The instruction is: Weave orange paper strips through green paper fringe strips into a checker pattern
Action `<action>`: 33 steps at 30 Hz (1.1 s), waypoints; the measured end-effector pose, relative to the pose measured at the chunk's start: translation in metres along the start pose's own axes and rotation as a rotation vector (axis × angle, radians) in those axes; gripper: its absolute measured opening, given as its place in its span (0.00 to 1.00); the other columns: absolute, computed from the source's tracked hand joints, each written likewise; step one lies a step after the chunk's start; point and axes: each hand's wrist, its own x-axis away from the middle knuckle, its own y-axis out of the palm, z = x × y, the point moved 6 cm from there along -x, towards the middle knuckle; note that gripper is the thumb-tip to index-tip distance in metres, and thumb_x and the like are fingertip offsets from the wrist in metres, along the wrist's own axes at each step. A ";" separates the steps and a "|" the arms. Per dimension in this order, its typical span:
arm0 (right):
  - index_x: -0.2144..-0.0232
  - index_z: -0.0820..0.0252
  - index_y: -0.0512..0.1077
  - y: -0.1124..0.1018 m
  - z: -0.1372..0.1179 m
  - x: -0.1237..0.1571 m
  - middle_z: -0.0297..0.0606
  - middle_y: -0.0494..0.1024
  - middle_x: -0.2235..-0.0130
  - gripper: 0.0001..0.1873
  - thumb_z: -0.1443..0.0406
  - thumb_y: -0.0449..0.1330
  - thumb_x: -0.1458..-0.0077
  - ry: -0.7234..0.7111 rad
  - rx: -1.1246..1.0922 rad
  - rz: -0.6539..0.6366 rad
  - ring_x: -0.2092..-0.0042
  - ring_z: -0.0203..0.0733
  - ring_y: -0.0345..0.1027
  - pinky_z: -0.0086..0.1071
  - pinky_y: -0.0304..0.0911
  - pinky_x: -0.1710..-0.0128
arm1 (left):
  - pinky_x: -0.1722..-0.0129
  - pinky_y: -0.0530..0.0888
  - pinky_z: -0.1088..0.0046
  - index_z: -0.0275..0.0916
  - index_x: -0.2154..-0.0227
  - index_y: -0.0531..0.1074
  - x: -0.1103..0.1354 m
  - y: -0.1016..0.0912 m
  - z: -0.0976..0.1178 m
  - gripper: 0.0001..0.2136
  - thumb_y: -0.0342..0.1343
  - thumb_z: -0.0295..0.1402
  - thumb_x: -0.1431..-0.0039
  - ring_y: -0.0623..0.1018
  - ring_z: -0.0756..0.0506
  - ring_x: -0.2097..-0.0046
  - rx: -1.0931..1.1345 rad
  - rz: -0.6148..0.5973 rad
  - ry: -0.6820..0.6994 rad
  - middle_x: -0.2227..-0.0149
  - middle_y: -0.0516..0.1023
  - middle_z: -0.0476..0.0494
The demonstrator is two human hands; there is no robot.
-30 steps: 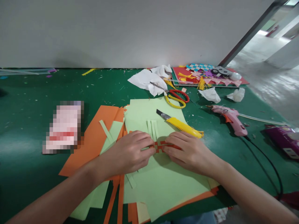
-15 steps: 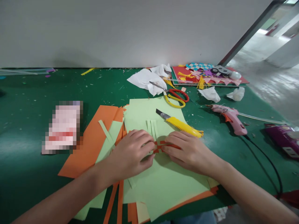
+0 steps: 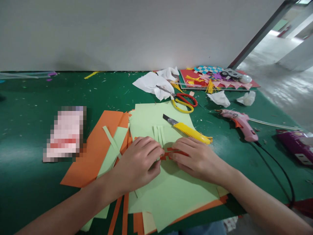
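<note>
Light green paper strips (image 3: 160, 134) cross orange paper strips (image 3: 168, 153) in a small weave on a pale green sheet (image 3: 171, 192). From the left, my left hand (image 3: 143, 163) closes its curled fingers on the weave's left end, hiding part of it. My right hand (image 3: 195, 156) pinches the orange strips at the other end, its fingers lying along them. A yellow utility knife (image 3: 190, 131), blade out, lies just beyond my right hand on the same sheet.
Scissors (image 3: 184, 101) with red and yellow handles lie behind the sheet. On the right are a pink glue gun (image 3: 241, 124) and its cord. Orange sheets (image 3: 95, 147) and loose strips lie left; a blurred pink object (image 3: 65, 133) is farther left. Crumpled tissue (image 3: 154, 83) sits at the back.
My left fingertips have shifted slightly right over the weave, covering more of the crossing. My right hand stays nearly still.
</note>
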 end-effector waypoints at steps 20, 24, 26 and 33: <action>0.63 0.61 0.74 0.001 0.000 0.001 0.42 0.75 0.62 0.10 0.69 0.52 0.38 -0.002 -0.008 -0.014 0.59 0.42 0.67 0.36 0.65 0.60 | 0.57 0.69 0.60 0.35 0.66 0.70 0.003 -0.001 0.002 0.05 0.50 0.28 0.39 0.72 0.42 0.58 -0.080 0.017 0.074 0.63 0.75 0.42; 0.63 0.61 0.74 0.001 0.000 0.000 0.42 0.75 0.63 0.10 0.69 0.52 0.38 -0.002 0.005 -0.019 0.59 0.42 0.67 0.36 0.65 0.60 | 0.55 0.70 0.58 0.35 0.64 0.72 0.001 0.000 0.004 0.06 0.50 0.29 0.38 0.73 0.41 0.57 -0.133 0.006 0.122 0.62 0.76 0.41; 0.64 0.61 0.74 0.001 0.000 0.000 0.42 0.75 0.64 0.10 0.70 0.52 0.38 -0.004 0.011 -0.013 0.60 0.42 0.67 0.36 0.65 0.60 | 0.51 0.70 0.57 0.35 0.61 0.72 0.001 0.000 0.005 0.07 0.51 0.30 0.37 0.73 0.40 0.52 -0.135 0.023 0.140 0.57 0.77 0.40; 0.63 0.60 0.74 0.000 -0.001 0.000 0.42 0.75 0.63 0.10 0.70 0.52 0.38 -0.007 0.017 -0.003 0.59 0.42 0.67 0.36 0.65 0.60 | 0.44 0.70 0.57 0.35 0.56 0.71 0.002 0.001 0.007 0.09 0.51 0.30 0.37 0.74 0.41 0.46 -0.133 0.098 0.138 0.50 0.78 0.38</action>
